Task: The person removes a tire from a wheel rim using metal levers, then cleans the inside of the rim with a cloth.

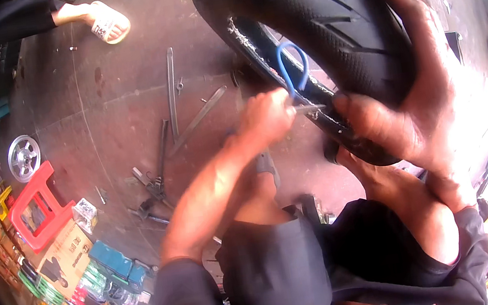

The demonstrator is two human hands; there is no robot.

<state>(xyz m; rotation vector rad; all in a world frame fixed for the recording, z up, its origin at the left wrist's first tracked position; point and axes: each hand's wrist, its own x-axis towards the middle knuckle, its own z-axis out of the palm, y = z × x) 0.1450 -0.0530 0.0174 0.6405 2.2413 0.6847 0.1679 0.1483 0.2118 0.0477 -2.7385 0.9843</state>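
In the head view, the right hand (415,84) is spread wide over the black tyre (311,12). Its fingers lie across the tread and its thumb presses on the lower edge of the tyre, so the hand grips the tyre from the side. The tyre stands upright in the upper middle of the picture, above the person's knees, with its dark rim (281,63) showing on the inner side.

The left hand (267,118) is closed tightly, the fingers pressed together around a small metal tool (309,107) that points to the right and meets the rim edge, just beside the right thumb. A blue loop (293,67) rises from this hand and lies against the inner side of the tyre. What exactly the tool tip touches I cannot tell.

To the left of the hands the concrete floor (121,76) is open. There lie two long metal levers (171,88), and lower some pliers and wrenches (152,187), well apart from the hands. A red plastic stool (39,206) and a small silver wheel (24,157) are near the left edge. Another person's foot in a white sandal (107,22) is at the top left.
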